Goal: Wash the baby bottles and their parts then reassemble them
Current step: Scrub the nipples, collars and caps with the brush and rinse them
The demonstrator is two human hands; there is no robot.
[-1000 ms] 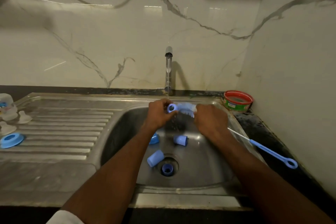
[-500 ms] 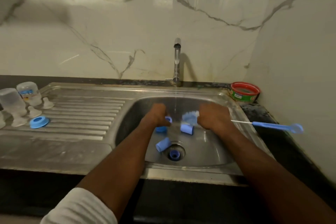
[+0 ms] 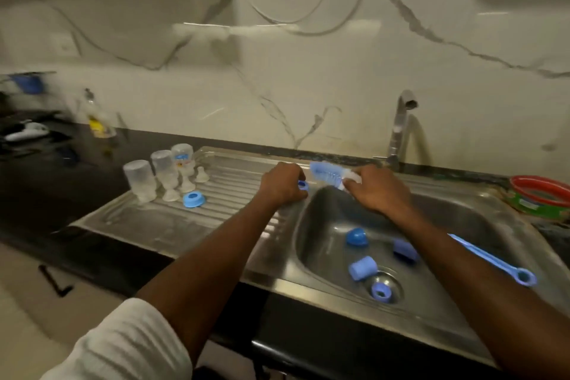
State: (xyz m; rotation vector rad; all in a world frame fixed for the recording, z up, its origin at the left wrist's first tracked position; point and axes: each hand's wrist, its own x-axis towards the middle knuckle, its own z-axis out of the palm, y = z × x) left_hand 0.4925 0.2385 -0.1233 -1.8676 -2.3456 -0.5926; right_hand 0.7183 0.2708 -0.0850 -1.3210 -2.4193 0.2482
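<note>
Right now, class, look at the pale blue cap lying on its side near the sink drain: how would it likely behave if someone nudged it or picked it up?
The blue cap lies on its side and looks cylindrical, so a nudge would probably roll it toward the drain. It looks like thin hollow plastic, so it is likely light. The sink basin looks wet, so it may be slippery.

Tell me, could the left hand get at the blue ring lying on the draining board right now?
Probably not straight away: the left hand already grips a small blue ring. The path to the ring on the draining board looks free.
</note>
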